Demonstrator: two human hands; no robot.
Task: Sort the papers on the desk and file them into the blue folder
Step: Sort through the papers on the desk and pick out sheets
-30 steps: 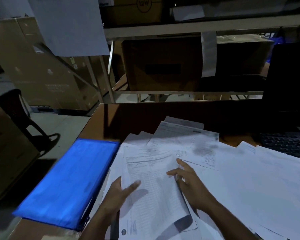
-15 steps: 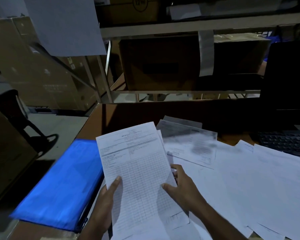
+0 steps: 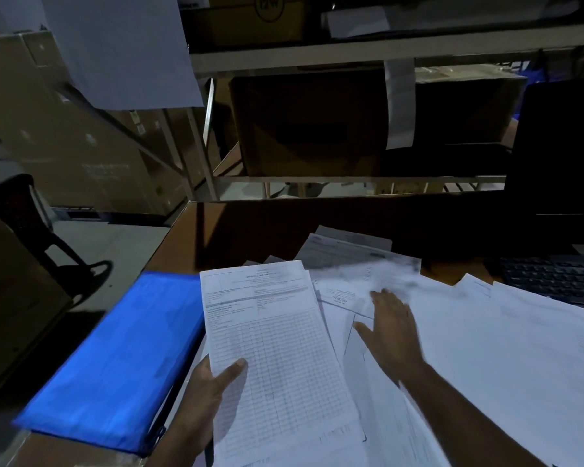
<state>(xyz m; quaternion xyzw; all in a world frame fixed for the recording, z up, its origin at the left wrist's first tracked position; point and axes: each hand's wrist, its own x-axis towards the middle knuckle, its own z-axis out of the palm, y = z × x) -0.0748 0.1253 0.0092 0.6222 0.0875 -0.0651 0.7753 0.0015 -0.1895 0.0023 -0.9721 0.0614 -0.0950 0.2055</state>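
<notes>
My left hand point(image 3: 209, 392) grips a printed sheet with a table grid point(image 3: 277, 348) by its lower left edge, thumb on top, and holds it raised over the desk. To its left lies the blue folder point(image 3: 115, 358), flat and closed, along the desk's left edge. My right hand point(image 3: 390, 332) reaches out with straight fingers onto the spread of loose white papers point(image 3: 486, 348) that covers the right half of the desk. Its fingertips are blurred, resting on a printed sheet point(image 3: 344, 284) further back.
A black keyboard point(image 3: 553, 278) and a dark monitor point(image 3: 560, 163) stand at the back right. Metal shelving with cardboard boxes point(image 3: 311, 123) rises behind the brown desk point(image 3: 236, 230). A black chair point(image 3: 24, 217) and more boxes stand on the floor to the left.
Both hands lifted the grid sheet off the pile. Now my left hand alone holds it, and my right hand has let go and moved right and forward onto the loose papers.
</notes>
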